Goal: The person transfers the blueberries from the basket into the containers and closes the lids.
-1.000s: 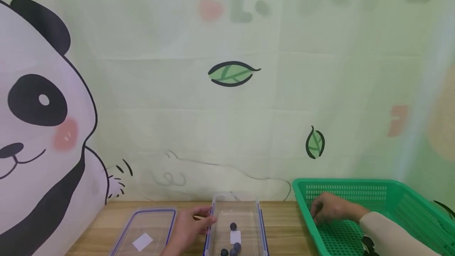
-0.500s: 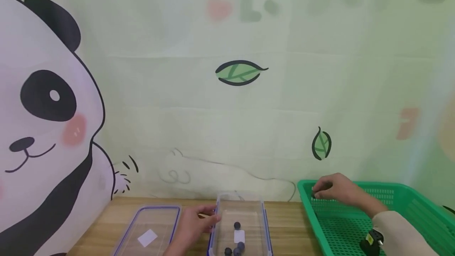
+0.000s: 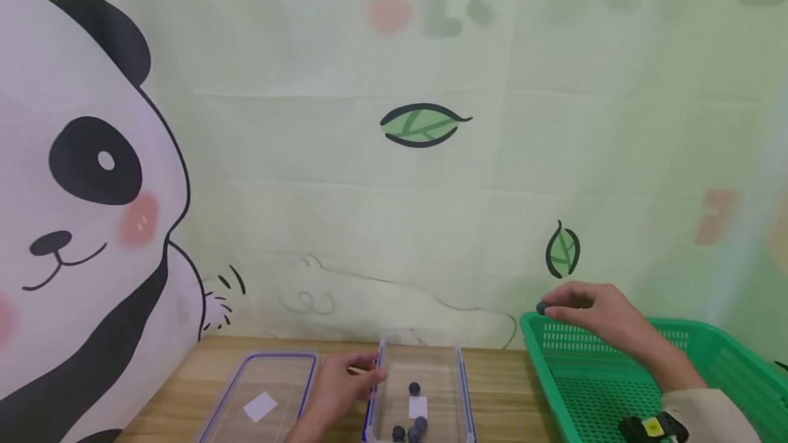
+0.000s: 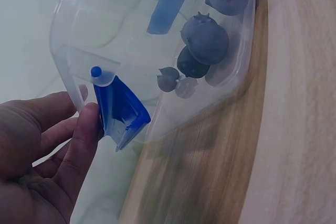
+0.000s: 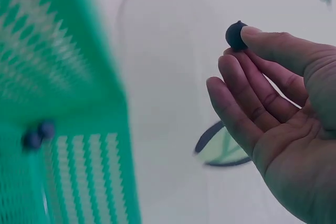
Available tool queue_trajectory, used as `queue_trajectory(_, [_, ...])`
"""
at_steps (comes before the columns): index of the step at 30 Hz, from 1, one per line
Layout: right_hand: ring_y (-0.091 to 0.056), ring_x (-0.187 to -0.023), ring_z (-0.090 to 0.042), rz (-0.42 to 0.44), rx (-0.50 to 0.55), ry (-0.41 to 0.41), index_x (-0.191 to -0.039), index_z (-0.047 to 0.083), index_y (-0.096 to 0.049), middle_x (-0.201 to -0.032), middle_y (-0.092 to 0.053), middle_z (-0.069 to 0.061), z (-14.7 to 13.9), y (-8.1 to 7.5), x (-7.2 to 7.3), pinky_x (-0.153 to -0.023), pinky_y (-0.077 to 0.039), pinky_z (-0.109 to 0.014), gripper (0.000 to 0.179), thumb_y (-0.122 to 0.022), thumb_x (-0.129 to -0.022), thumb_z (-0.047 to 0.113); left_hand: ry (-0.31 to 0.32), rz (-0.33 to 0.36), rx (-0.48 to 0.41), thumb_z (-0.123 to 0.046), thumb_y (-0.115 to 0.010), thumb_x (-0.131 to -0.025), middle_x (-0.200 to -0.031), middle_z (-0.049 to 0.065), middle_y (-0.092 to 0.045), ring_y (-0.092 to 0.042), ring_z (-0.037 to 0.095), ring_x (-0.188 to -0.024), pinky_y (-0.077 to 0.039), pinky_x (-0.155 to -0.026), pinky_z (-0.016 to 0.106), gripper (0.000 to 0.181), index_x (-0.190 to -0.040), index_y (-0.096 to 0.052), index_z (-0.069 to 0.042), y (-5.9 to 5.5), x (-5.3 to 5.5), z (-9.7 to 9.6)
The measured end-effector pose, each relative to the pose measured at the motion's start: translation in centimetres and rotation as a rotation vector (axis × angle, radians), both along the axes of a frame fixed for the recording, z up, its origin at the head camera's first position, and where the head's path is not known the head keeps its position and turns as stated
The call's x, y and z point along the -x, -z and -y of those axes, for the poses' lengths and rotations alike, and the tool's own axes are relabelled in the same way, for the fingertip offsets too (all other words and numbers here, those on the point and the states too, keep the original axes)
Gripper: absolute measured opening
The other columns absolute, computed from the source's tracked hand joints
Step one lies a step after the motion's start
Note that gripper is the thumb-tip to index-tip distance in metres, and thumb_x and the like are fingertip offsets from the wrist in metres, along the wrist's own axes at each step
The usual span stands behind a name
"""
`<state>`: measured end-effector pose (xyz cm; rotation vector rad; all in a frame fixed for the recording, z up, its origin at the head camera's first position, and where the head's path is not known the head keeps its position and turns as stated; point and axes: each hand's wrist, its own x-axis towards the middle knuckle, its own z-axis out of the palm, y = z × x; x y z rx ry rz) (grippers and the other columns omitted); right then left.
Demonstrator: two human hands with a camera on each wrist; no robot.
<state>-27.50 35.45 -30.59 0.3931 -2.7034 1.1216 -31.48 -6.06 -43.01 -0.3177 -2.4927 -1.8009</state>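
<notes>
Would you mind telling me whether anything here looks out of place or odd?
Nothing stands out as odd. Dark berries sit inside the clear box, the lid lies to its left, and the right hand pinches one berry near the green basket. The blue clip on the box hangs unfastened, which seems normal with the lid off.

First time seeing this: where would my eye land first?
Probably on the big cartoon panda printed on the left of the backdrop. Next, at lower right, the bright green basket, with the right hand pinching a blueberry near its rim. Between them, a clear food container holds more blueberries.
</notes>
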Motion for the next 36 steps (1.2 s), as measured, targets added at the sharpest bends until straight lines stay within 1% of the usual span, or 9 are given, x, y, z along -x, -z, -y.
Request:
queue_trajectory(4, [-0.069,-0.102,-0.023,-0.007,0.079,0.005,-0.124,0.007,-0.074,-0.114,-0.076,-0.006,2.0,-0.7,-1.4,-0.085,-0.06,-0.037,0.034,-0.078,-0.1,0.031,0.001,-0.006,0.007,-0.005,-0.085,-0.091,-0.097,0.006,-0.075,-0.073,0.019,-0.074,-0.066,-0.064,0.031,0.035,-0.123,-0.075,0.004,0.1,0.0,0.1])
queue_trajectory(8, [-0.071,-0.103,-0.023,-0.011,0.135,0.011,-0.123,0.009,-0.076,-0.115,-0.076,-0.004,4.3,-0.8,-2.5,-0.086,-0.059,-0.037,0.034,-0.078,-0.099,0.034,0.006,-0.009,0.009,-0.006,-0.085,-0.09,-0.098,0.006,-0.075,-0.073,0.019,-0.072,-0.066,-0.063,0.032,0.036,-0.123,-0.075,0.004,0.3,0.1,0.1])
queue_trajectory(12, [-0.071,-0.102,-0.024,0.0,0.191,0.004,-0.118,0.011,-0.077,-0.111,-0.077,-0.002,6.4,-0.2,-3.2,-0.087,-0.06,-0.037,0.032,-0.08,-0.098,0.036,0.002,-0.001,0.013,-0.007,-0.085,-0.09,-0.098,0.006,-0.074,-0.073,0.019,-0.072,-0.066,-0.063,0.032,0.036,-0.123,-0.075,0.003,0.3,0.2,0.1])
queue_trajectory(15, [-0.071,-0.099,-0.023,0.022,0.241,-0.001,-0.116,0.012,-0.078,-0.109,-0.078,-0.003,7.6,0.6,-3.4,-0.087,-0.06,-0.035,0.03,-0.082,-0.096,0.035,-0.005,0.002,0.019,-0.007,-0.086,-0.09,-0.097,0.005,-0.074,-0.073,0.018,-0.071,-0.066,-0.063,0.031,0.036,-0.123,-0.075,0.003,0.3,0.2,0.1])
queue_trajectory(20, [-0.071,-0.097,-0.022,0.037,0.309,-0.045,-0.115,0.009,-0.078,-0.11,-0.077,-0.005,9.1,1.8,-3.4,-0.083,-0.061,-0.03,0.028,-0.082,-0.096,0.029,-0.014,-0.003,0.03,-0.008,-0.086,-0.09,-0.095,0.004,-0.074,-0.072,0.017,-0.07,-0.066,-0.062,0.031,0.036,-0.123,-0.076,0.003,0.2,0.2,0.1])
queue_trajectory(22, [-0.071,-0.096,-0.022,0.032,0.314,-0.068,-0.116,0.007,-0.077,-0.11,-0.077,-0.005,9.4,2.2,-3.2,-0.082,-0.062,-0.03,0.028,-0.082,-0.097,0.027,-0.014,-0.007,0.03,-0.008,-0.086,-0.09,-0.095,0.004,-0.074,-0.072,0.017,-0.07,-0.066,-0.062,0.032,0.036,-0.122,-0.076,0.003,0.2,0.2,0.1])
queue_trajectory(28, [-0.072,-0.096,-0.024,0.035,0.296,-0.125,-0.115,0.005,-0.077,-0.109,-0.077,-0.006,10.4,3.1,-2.8,-0.081,-0.063,-0.03,0.027,-0.08,-0.098,0.025,-0.017,-0.01,0.033,-0.008,-0.086,-0.09,-0.094,0.004,-0.073,-0.072,0.017,-0.07,-0.065,-0.062,0.031,0.036,-0.122,-0.076,0.003,0.2,0.3,-0.1])
queue_trajectory(33, [-0.073,-0.093,-0.023,0.026,0.297,-0.21,-0.113,0.003,-0.077,-0.105,-0.077,-0.007,11.8,4.1,-2.6,-0.079,-0.064,-0.029,0.022,-0.078,-0.099,0.02,-0.004,-0.017,0.031,-0.008,-0.086,-0.09,-0.095,0.005,-0.074,-0.073,0.018,-0.07,-0.066,-0.063,0.032,0.036,-0.122,-0.075,0.004,0.2,0.1,0.0])
queue_trajectory(36, [-0.074,-0.094,-0.022,0.055,0.291,-0.236,-0.112,0.004,-0.077,-0.104,-0.078,-0.005,13.1,4.8,-2.4,-0.08,-0.064,-0.028,0.019,-0.078,-0.099,0.018,0.004,-0.017,0.025,-0.008,-0.086,-0.09,-0.096,0.005,-0.074,-0.073,0.019,-0.07,-0.066,-0.063,0.033,0.036,-0.123,-0.075,0.004,0.1,0.0,0.1])
